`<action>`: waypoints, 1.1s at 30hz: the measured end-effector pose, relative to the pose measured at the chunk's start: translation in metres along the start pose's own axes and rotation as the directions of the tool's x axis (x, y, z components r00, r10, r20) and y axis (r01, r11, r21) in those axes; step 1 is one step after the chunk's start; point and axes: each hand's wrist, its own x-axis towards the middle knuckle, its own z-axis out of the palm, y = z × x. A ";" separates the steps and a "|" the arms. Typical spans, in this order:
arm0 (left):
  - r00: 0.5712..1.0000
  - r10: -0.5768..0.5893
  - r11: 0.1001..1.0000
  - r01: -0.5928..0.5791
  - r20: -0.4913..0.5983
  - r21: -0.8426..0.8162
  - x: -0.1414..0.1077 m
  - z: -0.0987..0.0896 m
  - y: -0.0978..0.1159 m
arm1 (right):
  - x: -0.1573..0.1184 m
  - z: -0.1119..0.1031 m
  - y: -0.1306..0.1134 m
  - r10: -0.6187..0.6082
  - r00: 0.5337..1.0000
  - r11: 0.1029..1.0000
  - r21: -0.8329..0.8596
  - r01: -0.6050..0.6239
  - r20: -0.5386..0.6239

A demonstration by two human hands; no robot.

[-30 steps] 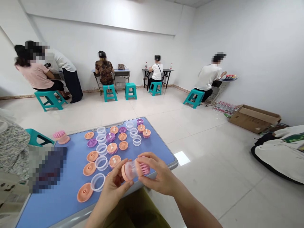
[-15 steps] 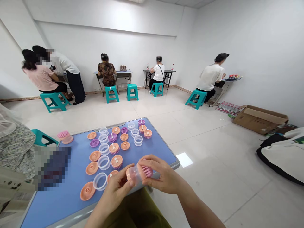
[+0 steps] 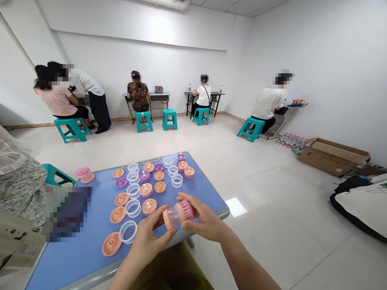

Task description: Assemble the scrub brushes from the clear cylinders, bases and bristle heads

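Brush (image 3: pixel 85 176) stands, pink bristles up, beyond and well left of the left hand (image 3: pixel 154 231) on the blue surface (image 3: pixel 75 255). Nearer that hand come caps (image 3: pixel 111 244), mostly orange, then clear rings (image 3: pixel 133 216), then bristle heads (image 3: pixel 146 189) just past its fingers. The left hand pinches the orange end of a clear-bodied brush (image 3: pixel 174 216); right of it, the right hand (image 3: pixel 204 219) grips the pink-bristled end between thumb and fingers.

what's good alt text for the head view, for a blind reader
The left hand and right hand hold a pink-bristled brush with a clear middle over the near edge of a blue table. Clear rings, peach discs and purple discs lie in rough rows on it; behind, people sit on teal stools.
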 end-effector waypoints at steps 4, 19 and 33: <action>1.000 -0.003 1.000 0.003 0.025 -0.017 -0.001 0.000 -0.003 | 0.000 0.000 0.002 -0.036 0.999 0.999 -0.024 0.036 -0.001; 0.993 -0.118 0.990 0.118 0.010 -0.079 -0.001 -0.001 -0.014 | 0.004 0.008 0.014 0.085 0.996 0.958 0.271 -0.090 0.030; 0.981 -0.155 0.981 0.167 0.119 -0.099 -0.002 0.003 -0.003 | 0.002 0.009 0.015 0.081 0.997 0.987 0.139 -0.081 0.008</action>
